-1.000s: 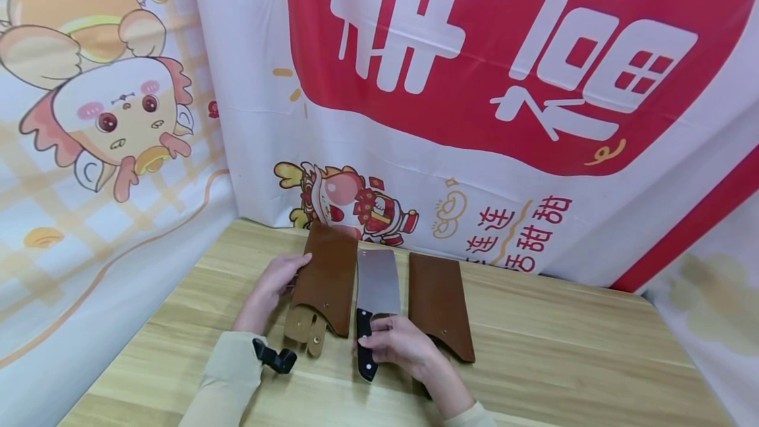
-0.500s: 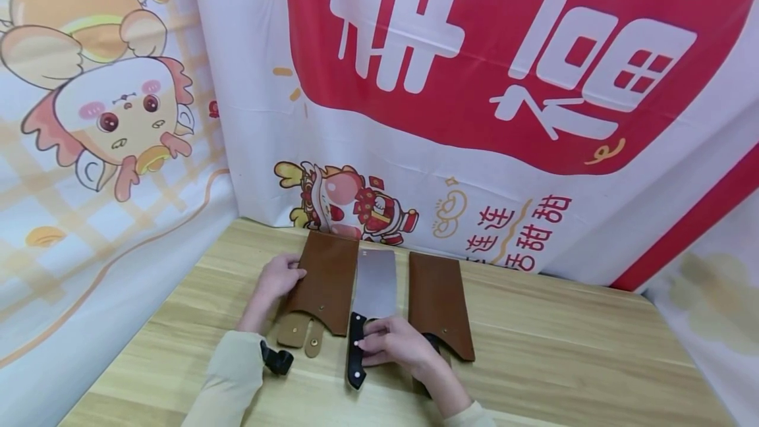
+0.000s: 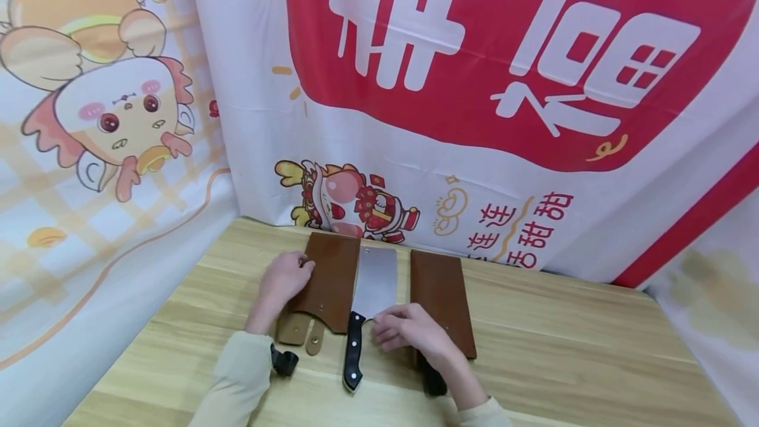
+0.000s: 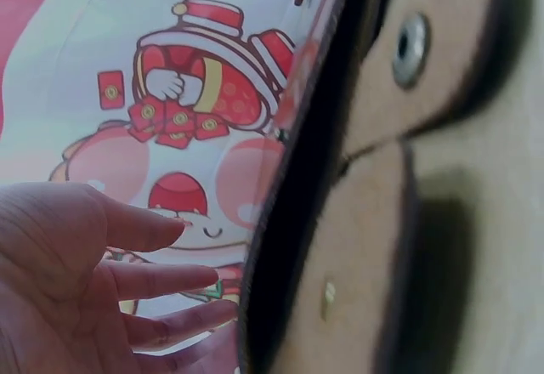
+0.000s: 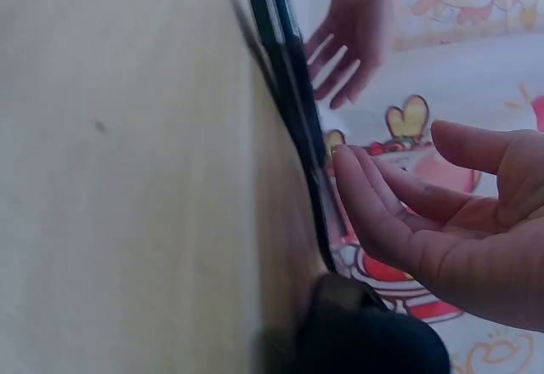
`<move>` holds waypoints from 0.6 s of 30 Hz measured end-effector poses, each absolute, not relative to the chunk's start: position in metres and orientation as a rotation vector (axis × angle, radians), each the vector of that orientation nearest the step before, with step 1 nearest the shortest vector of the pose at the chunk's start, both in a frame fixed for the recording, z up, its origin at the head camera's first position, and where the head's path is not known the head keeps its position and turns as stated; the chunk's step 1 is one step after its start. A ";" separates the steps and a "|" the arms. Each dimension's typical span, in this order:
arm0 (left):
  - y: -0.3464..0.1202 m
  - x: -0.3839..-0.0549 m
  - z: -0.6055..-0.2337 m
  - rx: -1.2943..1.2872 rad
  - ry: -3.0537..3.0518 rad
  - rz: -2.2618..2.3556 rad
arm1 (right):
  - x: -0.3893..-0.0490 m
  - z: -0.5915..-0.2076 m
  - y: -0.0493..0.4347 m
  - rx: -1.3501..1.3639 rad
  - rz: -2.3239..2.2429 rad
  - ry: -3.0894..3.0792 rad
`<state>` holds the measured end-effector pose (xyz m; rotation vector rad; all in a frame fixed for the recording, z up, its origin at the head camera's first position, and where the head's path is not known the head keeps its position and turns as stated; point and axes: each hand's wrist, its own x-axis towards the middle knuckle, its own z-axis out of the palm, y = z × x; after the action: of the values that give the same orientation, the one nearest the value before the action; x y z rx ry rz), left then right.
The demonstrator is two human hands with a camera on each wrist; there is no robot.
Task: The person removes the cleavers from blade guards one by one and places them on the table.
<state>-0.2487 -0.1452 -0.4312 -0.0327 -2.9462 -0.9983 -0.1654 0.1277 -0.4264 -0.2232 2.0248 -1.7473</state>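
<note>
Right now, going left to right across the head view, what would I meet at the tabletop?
Left hand, left brown sheath, cleaver, right brown sheath. The right hand overlaps that last sheath, so I've left it out.

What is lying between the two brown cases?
In the head view, a big knife with a black handle lies between the left case and the right case. The right hand is near it, holding nothing.

- White 福 (image 3: 607, 63) is lying sideways on the red patch (image 3: 474, 111)!
- Its neighbour (image 3: 406, 31) is running off the top.
- Red 连连 (image 3: 497, 215) and 甜甜 (image 3: 557, 205) are popping on white cloth (image 3: 593, 209).
</note>
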 end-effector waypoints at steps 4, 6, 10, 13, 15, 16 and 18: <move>-0.139 -0.249 -0.428 -0.073 -2.938 -0.986 | -0.169 -0.419 0.139 -0.232 -1.768 2.041; -0.138 -0.248 -0.428 -0.081 -2.936 -0.995 | -0.170 -0.416 0.144 -0.238 -1.771 2.065; -0.132 -0.248 -0.426 -0.103 -2.962 -1.004 | -0.169 -0.410 0.155 -0.235 -1.797 2.101; -0.127 -0.247 -0.425 -0.118 -2.968 -1.015 | -0.169 -0.406 0.164 -0.222 -1.818 2.106; -0.122 -0.246 -0.423 -0.128 -2.957 -1.038 | -0.169 -0.402 0.170 -0.211 -1.839 2.104; -0.119 -0.245 -0.422 -0.137 -2.948 -1.053 | -0.170 -0.400 0.174 -0.202 -1.846 2.106; -0.113 -0.242 -0.420 -0.158 -2.932 -1.083 | -0.171 -0.395 0.180 -0.197 -1.853 2.120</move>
<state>-0.2423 -0.1128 -0.4195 -0.1576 -2.9321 -1.0830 -0.1708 0.1804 -0.3948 -0.1967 2.1197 -1.8535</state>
